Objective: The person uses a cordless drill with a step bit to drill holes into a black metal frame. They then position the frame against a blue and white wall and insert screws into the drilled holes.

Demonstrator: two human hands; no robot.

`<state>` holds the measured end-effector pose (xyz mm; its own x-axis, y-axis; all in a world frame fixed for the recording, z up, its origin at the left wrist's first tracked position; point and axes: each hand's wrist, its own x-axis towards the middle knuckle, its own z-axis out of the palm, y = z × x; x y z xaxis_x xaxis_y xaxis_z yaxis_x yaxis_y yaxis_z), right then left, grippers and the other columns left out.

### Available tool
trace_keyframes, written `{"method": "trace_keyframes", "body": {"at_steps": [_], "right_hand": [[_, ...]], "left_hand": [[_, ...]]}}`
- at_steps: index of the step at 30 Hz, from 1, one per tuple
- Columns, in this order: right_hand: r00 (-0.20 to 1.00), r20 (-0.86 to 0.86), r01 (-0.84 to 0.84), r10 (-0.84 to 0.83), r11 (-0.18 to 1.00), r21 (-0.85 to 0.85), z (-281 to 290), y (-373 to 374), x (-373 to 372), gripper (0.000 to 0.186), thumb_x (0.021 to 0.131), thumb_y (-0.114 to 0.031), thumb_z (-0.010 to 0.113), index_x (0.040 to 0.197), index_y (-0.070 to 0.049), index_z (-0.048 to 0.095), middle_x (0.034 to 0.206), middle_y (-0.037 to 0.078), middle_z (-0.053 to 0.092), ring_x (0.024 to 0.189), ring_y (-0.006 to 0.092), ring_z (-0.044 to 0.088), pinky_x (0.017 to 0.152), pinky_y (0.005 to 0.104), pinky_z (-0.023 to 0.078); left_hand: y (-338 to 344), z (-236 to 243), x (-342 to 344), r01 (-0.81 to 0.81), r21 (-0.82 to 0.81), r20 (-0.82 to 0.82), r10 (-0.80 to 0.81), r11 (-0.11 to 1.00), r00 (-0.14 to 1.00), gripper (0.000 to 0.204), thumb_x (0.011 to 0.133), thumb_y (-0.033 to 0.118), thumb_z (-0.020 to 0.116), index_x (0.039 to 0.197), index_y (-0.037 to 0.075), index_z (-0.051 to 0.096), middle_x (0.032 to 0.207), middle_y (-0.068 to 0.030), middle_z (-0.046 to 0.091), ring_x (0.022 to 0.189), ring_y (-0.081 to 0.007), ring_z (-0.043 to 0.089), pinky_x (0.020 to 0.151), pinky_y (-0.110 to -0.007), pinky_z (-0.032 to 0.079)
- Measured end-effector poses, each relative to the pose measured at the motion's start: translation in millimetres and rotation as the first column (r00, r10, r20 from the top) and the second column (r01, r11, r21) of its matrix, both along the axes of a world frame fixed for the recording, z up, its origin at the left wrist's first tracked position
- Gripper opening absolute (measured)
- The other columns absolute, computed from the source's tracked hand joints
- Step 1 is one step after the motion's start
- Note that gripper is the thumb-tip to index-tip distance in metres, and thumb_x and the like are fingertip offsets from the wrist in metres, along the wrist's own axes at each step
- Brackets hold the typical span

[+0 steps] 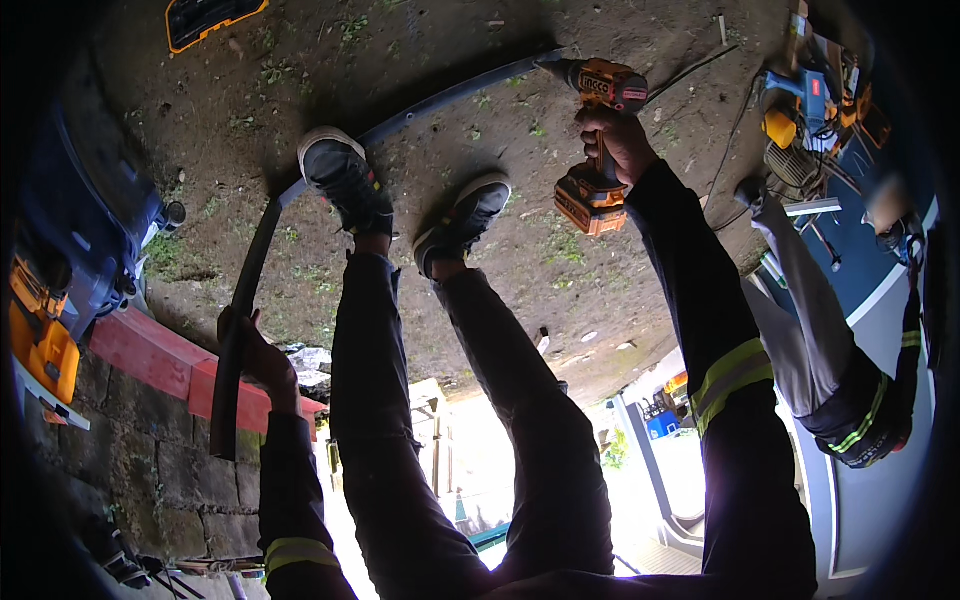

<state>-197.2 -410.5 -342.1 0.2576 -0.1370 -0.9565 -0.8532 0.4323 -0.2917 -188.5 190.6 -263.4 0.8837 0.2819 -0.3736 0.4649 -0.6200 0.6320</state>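
A long, dark, narrow strip [445,103] runs along the dirt ground and bends up at its left part. My left hand [268,362] is closed round the raised part of the strip. My left shoe [342,172] presses on it near the bend, and my right shoe [466,220] stands on the soil beside it. In my right hand [622,143] is an orange and black cordless drill [612,84], its fingers wrapped round the handle. The drill's tip is at the strip's far right end; whether it touches cannot be told.
Another person [825,360] is at the right, beside a blue power tool [803,95] and a motor-like machine [790,162]. A dark blue wheeled bin [85,215] and a red kerb [150,350] lie left. An orange-edged case [212,20] is far left; a black cable [735,140] crosses the dirt.
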Motion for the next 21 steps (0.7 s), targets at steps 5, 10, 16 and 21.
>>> {"method": "trace_keyframes", "body": {"at_steps": [5, 10, 16, 21], "right_hand": [[0.983, -0.059, -0.175, 0.172, 0.983, -0.059, 3, -21, 14, 0.017, 0.083, -0.005, 0.068, 0.089, -0.013, 0.055, 0.071, -0.006, 0.044, 0.058, 0.006, 0.042, 0.052, 0.026, 0.036], [0.942, -0.057, -0.337, 0.332, 0.935, -0.111, -6, -23, 16, 0.019, 0.083, -0.004, 0.067, 0.088, -0.013, 0.052, 0.065, -0.006, 0.043, 0.051, 0.0049, 0.04, 0.046, 0.0238, 0.031], [0.915, -0.042, -0.403, 0.401, 0.9, -0.167, -20, -30, 9, 0.021, 0.083, -0.006, 0.072, 0.092, -0.01, 0.053, 0.061, -0.005, 0.046, 0.045, 0.0059, 0.043, 0.041, 0.0256, 0.032], [0.819, -0.097, -0.569, 0.566, 0.779, -0.262, -39, -45, -6, 0.027, 0.081, -0.013, 0.076, 0.101, -0.006, 0.06, 0.068, 0.003, 0.06, 0.053, 0.0124, 0.058, 0.047, 0.0309, 0.046]], "left_hand": [[0, -2, 0, -0.002, -0.023, 0.029, 0.002, 1.0, 1.0, 0.032, 0.108, 0.013, 0.054, 0.132, -0.008, 0.054, 0.126, -0.0193, 0.06, 0.111, -0.0275, 0.065, 0.097, -0.043, 0.062], [-2, 0, 0, 0.01, -0.062, 0.036, -0.008, 0.998, 0.999, 0.033, 0.109, 0.014, 0.053, 0.134, -0.008, 0.053, 0.128, -0.0186, 0.059, 0.112, -0.0277, 0.065, 0.099, -0.045, 0.062], [1, -1, -2, -0.038, -0.08, 0.004, 0.038, 0.996, 0.999, 0.031, 0.109, 0.011, 0.053, 0.133, -0.007, 0.052, 0.128, -0.0169, 0.059, 0.114, -0.0247, 0.064, 0.1, -0.04, 0.06], [2, -2, -5, -0.024, -0.052, 0.012, 0.024, 0.998, 1.0, 0.029, 0.108, 0.011, 0.054, 0.132, -0.006, 0.054, 0.128, -0.0167, 0.06, 0.113, -0.0251, 0.065, 0.099, -0.04, 0.06]]}}
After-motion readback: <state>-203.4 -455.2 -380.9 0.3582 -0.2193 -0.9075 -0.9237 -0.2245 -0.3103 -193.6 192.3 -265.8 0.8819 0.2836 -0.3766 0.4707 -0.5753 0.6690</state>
